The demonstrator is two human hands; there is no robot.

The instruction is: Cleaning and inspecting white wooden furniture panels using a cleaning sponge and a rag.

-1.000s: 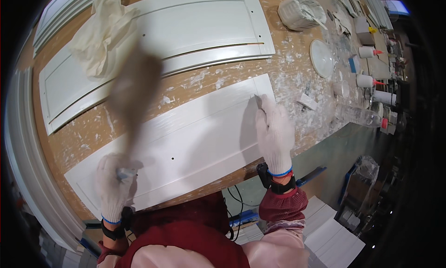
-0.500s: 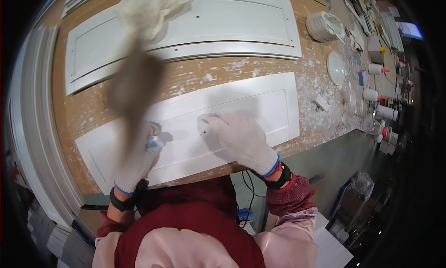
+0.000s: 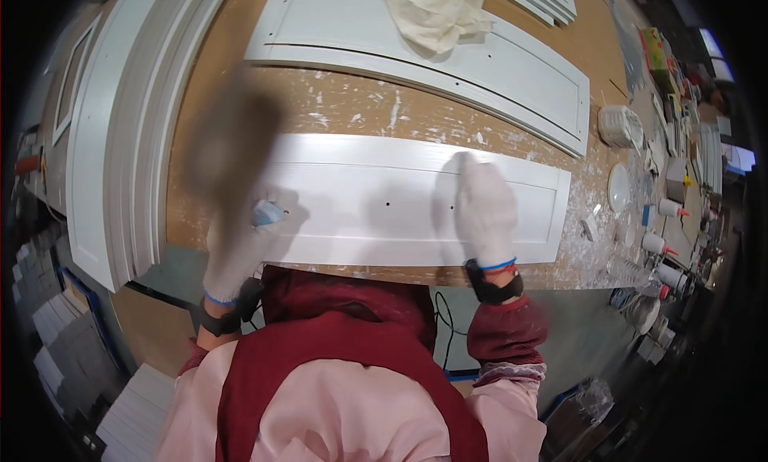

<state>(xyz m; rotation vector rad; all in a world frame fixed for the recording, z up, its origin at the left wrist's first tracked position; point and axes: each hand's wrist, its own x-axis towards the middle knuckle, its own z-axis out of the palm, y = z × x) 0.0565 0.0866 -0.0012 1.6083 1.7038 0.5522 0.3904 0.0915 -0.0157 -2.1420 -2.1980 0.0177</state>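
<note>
A white framed panel [image 3: 352, 230] with several small dark holes lies flat along the near edge of the workbench. My left hand [image 3: 236, 250], in a white knit glove, is closed around a small light-blue and white piece [image 3: 270, 213] over the panel's left part, beside a hole. A dark blurred smear covers part of that hand and the panel's left end. Toward the panel's right end, my gloved right hand [image 3: 488, 206] has its fingers curled together next to a hole. Anything inside them is hidden.
Another white panel [image 3: 360, 50] lies farther back, a cream cloth [image 3: 436, 18] on it. Long white boards [image 3: 132, 142] stand at the left. On the right are a white tub [image 3: 620, 126], a round lid [image 3: 618, 187] and several glue bottles [image 3: 656, 244] on the paint-spotted bench [image 3: 344, 102].
My view has turned, so the panels sit farther right in it. My hands are farther apart, the right one having lifted its fingers off their former spot and uncovered holes between the hands.
</note>
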